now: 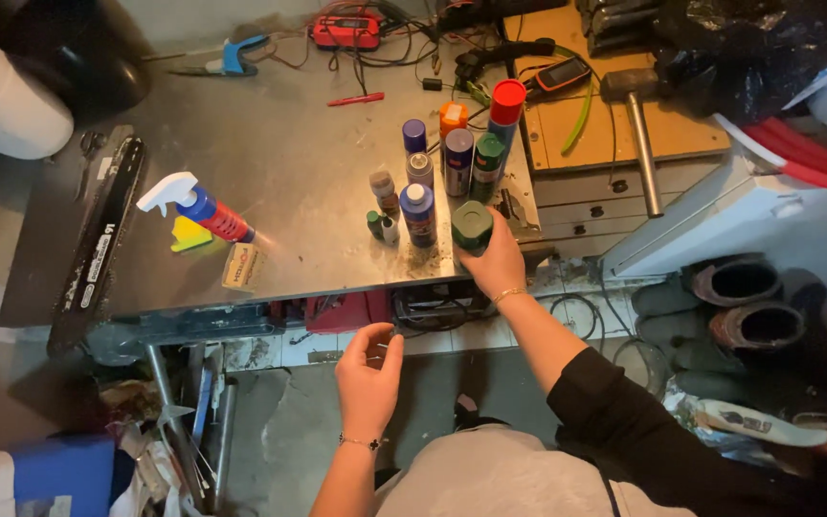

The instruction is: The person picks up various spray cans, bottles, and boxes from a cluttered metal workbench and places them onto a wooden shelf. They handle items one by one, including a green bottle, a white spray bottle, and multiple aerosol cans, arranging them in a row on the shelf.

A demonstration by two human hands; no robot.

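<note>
On the metal workbench [270, 163] the right hand [495, 263] grips a dark green spray can [472, 226] at the near edge beside a cluster of coloured cans [447, 158] — left hand [368, 369] loosely open, empty, below the bench — small tan box [243, 265] farther left.

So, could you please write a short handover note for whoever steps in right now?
Right hand: gripping the dark green can at the front edge of the metal bench.
Left hand: open, empty, below the bench edge.
The other spray cans stand clustered just behind the green can; spray bottle lies further left.
Done: green can in hand. Left: the cluster stands untouched.
</note>
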